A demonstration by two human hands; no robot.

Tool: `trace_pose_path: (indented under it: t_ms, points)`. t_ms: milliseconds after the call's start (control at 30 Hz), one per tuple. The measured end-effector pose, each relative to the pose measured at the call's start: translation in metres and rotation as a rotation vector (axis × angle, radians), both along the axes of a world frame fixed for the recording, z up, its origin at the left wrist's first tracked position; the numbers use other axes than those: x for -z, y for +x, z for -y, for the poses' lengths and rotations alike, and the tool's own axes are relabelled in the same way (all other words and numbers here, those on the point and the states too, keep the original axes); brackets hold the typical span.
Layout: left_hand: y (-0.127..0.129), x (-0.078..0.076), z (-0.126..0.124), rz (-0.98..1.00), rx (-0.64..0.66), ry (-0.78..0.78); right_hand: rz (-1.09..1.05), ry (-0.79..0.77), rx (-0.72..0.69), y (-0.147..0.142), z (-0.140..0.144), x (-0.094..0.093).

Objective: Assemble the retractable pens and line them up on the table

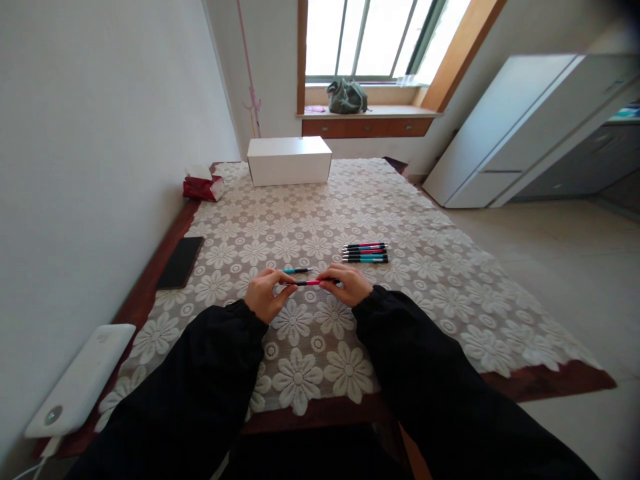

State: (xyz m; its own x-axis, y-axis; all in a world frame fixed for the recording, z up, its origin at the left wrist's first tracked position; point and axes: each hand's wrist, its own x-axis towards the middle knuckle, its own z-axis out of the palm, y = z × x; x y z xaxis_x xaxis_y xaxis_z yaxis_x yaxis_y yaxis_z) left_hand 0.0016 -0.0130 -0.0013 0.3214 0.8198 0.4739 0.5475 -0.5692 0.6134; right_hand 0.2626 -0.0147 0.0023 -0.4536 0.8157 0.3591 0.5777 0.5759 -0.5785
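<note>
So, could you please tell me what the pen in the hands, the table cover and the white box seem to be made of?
Pen: likely plastic, smooth pink barrel with black ends; both the left hand and the right hand hold it.
Table cover: apparently crocheted lace, matte cream, with openwork flowers showing dark table through the gaps.
White box: probably cardboard, with flat matte faces and sharp edges.

Daylight floods in from the window [373,37] well beyond my fingers [280,280], and its panes are blown out to plain white. The lace tablecloth [425,267] around my fingertips is evenly lit and sharp, with only faint shadows under my hands. Out from my fingers the lens bends straight lines, and the top right corner goes dark and soft.
</note>
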Motion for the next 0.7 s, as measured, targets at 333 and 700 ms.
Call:
trace_pose_path:
  t_ms: [333,700]
  points:
    - [-0.003,-0.005,-0.007,-0.237,-0.131,0.040,0.452,0.094,0.418,0.069,-0.014,-0.009]
    - [-0.007,0.005,-0.009,-0.344,-0.190,0.015,0.524,0.043,0.488,0.082,-0.015,-0.003]
